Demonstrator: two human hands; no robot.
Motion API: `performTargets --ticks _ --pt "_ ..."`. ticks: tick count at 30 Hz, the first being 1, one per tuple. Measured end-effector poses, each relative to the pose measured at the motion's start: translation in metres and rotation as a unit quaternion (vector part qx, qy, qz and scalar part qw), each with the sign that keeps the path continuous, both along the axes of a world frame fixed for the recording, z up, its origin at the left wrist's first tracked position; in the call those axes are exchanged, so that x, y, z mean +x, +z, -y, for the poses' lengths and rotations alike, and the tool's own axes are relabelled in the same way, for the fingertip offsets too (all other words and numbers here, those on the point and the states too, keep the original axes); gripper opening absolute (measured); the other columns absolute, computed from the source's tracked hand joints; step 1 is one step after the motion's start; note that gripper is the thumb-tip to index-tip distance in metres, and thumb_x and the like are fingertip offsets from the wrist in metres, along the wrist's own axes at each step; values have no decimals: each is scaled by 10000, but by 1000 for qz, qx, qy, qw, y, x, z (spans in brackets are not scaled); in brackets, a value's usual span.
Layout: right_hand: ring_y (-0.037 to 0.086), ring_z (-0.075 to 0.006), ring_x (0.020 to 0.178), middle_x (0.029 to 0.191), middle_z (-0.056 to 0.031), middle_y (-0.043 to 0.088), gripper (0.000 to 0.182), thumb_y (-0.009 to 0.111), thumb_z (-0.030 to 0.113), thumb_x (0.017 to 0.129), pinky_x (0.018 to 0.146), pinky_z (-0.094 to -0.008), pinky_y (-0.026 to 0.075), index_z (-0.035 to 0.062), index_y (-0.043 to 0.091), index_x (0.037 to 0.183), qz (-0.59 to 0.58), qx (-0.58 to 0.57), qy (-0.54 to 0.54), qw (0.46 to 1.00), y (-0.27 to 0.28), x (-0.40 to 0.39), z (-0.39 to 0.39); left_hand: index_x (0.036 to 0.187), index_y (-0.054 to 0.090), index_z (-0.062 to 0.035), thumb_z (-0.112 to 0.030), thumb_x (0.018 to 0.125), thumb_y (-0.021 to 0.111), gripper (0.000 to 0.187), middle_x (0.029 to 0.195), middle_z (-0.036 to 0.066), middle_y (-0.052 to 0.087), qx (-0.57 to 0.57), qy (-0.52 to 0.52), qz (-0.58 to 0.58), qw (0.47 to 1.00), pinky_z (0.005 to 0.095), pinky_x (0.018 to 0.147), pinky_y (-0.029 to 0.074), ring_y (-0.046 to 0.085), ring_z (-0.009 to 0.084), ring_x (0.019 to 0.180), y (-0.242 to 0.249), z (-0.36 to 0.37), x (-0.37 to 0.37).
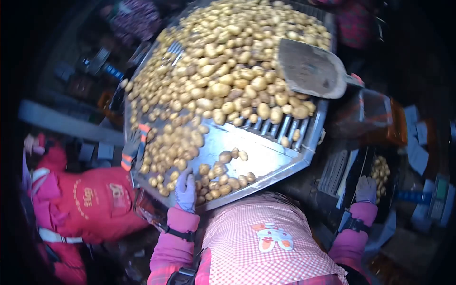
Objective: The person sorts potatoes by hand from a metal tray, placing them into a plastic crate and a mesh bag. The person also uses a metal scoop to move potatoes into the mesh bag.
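Potatoes (pixel 220 90) lay heaped across the metal table (pixel 228 137), some loose by the left hand (pixel 185 191) at its near rim (pixel 275 177), where, I judged, a hasty sweep could send them over. The right hand (pixel 365 190) was beside a smaller batch (pixel 380 172); I could not tell whether either was clamped on anything.

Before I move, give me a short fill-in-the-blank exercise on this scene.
1. The purple-gloved hand beside loose yellow potatoes on the silver metal table is the person's own ____ one.
2. The other hand, near a small separate potato heap, is the ____ one.
3. The pink-and-white checked apron bears a cartoon ____.
4. As pictured, the broad grey shovel lies on the big heap's ____ side.

Missing words: left; right; rabbit; right.
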State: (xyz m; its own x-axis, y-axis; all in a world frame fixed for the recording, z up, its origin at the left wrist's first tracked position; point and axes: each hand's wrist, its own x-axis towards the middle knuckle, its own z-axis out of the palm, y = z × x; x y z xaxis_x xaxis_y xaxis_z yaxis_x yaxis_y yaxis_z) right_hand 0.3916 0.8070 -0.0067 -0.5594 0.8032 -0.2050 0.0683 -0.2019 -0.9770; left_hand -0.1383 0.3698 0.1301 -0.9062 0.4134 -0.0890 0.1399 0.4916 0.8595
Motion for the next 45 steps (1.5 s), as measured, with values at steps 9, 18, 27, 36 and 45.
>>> performTargets --ticks 9,18,27,36,45 --pt "616 -177 930 1022 -97 641 223 589 107 900 826 -316 503 24 628 1103 102 342 260 897 162 -362 125 1055 629 -59 -146 770 597 300 968 138 623 -44 -303 -265 914 437 738 439 592 324 867 13 -9 49" --pt "588 -346 987 1074 -172 608 381 565 75 778 854 -436 474 137 611 1150 152 638 397 642 107 -507 224 1045 589 -74 -254 763 630 337 1054 122 576 -135 -253 -275 918 437 746 426 558 324 965 -12 20 27" --pt "435 -104 623 702 -13 444 259 543 153 887 585 -254 420 -49 524 1047 -45 -143 374 915 163 -462 171 1071 599 -61 -245 786 628 341 991 128 609 -108 -247 -238 933 466 794 431 550 342 1009 -24 36 15" --pt "544 -182 748 846 -77 553 271 485 305 968 639 -267 448 42 538 930 -117 -342 112 925 159 -385 202 1185 553 -92 -242 833 545 383 1079 133 570 -195 -242 -256 915 456 785 438 585 305 932 2 -13 -38" --pt "573 -175 649 761 -107 616 315 411 246 975 617 -275 467 -31 561 999 60 -220 248 942 161 -386 206 1228 556 -83 -278 824 547 449 1152 179 563 -209 -197 -241 927 482 844 426 567 345 1021 1 -21 -102"
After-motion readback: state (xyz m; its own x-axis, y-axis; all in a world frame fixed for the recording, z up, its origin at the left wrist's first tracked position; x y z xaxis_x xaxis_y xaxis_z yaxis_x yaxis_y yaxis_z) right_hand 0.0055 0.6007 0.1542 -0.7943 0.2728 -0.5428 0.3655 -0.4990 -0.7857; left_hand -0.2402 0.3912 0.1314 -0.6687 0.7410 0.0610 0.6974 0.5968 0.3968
